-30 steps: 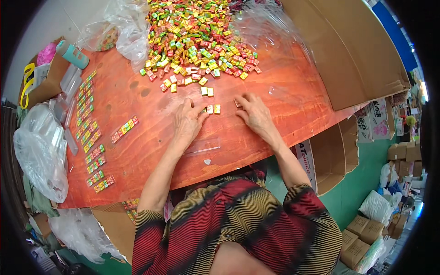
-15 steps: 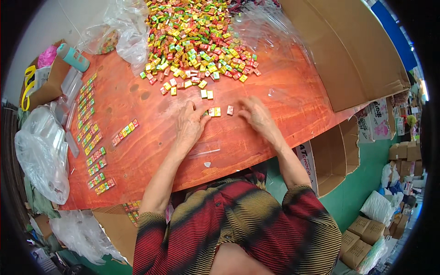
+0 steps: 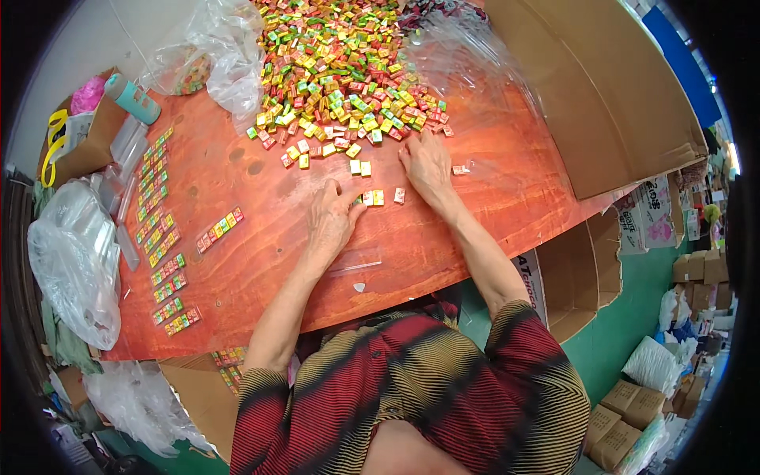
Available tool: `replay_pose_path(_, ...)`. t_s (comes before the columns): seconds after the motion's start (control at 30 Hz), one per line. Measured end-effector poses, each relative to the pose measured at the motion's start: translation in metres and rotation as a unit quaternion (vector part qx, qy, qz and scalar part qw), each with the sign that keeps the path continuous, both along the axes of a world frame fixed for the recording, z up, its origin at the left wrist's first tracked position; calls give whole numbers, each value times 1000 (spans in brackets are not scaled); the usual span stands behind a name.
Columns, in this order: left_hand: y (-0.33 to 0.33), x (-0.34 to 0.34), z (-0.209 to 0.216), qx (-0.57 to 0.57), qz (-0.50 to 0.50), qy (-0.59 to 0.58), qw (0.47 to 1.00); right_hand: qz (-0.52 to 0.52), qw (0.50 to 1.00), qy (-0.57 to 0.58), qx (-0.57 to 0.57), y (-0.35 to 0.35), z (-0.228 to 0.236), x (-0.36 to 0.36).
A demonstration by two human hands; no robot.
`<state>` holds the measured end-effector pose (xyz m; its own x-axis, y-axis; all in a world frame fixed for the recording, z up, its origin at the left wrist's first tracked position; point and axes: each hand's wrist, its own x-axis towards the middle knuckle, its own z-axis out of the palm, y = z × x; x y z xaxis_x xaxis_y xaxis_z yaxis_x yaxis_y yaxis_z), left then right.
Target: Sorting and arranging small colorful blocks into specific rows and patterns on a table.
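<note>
My left hand (image 3: 331,220) rests on the red-stained wooden table. Its thumb and forefinger close on the left end of a short row of small candy-sized boxes (image 3: 374,197), yellow, white and green. Just right of that row lies a single pale red box (image 3: 399,195); beyond it stand two yellow-and-white boxes (image 3: 360,168). My right hand (image 3: 428,168) reaches forward to the near edge of a large heap of the same boxes (image 3: 340,75), its fingers apart and nothing visible in them. Another small box (image 3: 459,169) lies right of its wrist.
Several finished-looking rows of boxes (image 3: 165,237) line the table's left side, with one row (image 3: 220,229) apart. Clear plastic bags (image 3: 73,261) and a turquoise bottle (image 3: 133,98) are at left. A big cardboard carton (image 3: 602,95) stands at right. A clear strip (image 3: 356,265) lies near me.
My right hand has moved forward from beside the single box to the heap's edge. A small box now shows right of that hand. My left hand has stayed nearly still at the row.
</note>
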<state>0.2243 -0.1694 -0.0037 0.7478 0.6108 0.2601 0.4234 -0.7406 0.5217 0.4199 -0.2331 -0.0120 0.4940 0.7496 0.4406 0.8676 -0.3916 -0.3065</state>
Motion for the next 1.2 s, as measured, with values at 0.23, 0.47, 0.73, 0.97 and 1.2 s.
replay_pose_path(0.23, 0, 4, -3, 2, -8, -25, 1000, 164, 983, 77, 2, -37, 10, -16)
replay_pose_path(0.47, -1, 1, -2, 12, -8, -31, 999, 173, 977, 111, -63, -50, 15, -40)
replay_pose_path(0.73, 0, -2, 5, -11, -32, 4, 999, 125, 978, 98, -136, -56, 23, -54)
replay_pose_path(0.97, 3, 0, 2, 2, -64, -18, 998, 225, 962, 126, -89, -39, 10, -52)
replay_pose_path(1.2, -24, -33, 28, -29, -26, 18, 999, 233, 948, 195, -92, -61, 34, -85)
